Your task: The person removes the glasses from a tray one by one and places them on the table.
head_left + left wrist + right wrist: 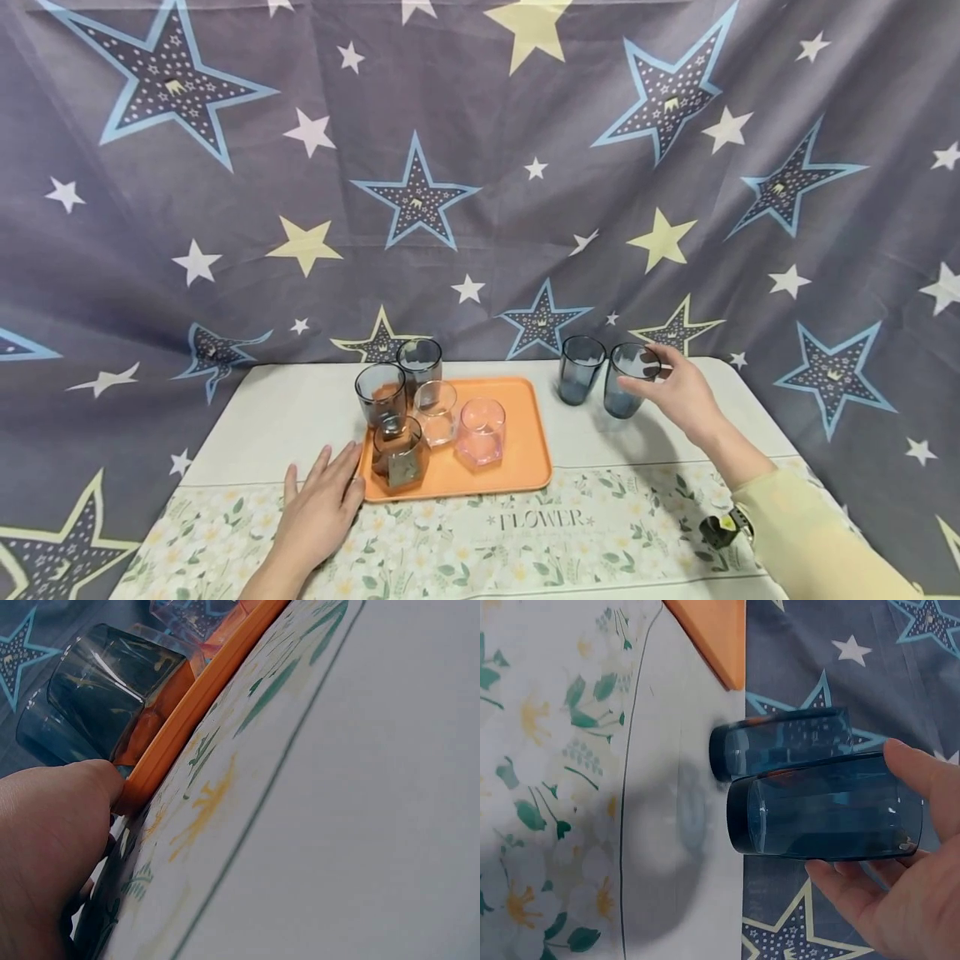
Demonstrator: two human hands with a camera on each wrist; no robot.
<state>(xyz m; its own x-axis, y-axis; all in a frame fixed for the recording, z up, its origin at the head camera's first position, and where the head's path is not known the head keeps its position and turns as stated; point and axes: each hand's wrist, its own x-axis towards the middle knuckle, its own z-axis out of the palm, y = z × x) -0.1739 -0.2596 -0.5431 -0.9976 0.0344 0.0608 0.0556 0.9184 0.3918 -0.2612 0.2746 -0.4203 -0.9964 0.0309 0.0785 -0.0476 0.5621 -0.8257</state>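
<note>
Blue glass [624,402] is in right hand [686,400], to right of orange tray [525,433]; fingers clamp on it near rim. Second blue glass [581,375] stands close at its left. Left hand [318,510]: fingers somewhat apart, thumb touches tray corner. On tray: pink glass [481,433], clear glass [437,414], brown glass [400,454], two bluish glasses [372,400]. Flower-printed desk [573,554]; starry curtain [480,108] behind.

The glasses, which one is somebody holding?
The tall blue glass furthest right in the head view, off the orange tray: the right hand grips it near the rim. No other glass has fingers around it.
</note>
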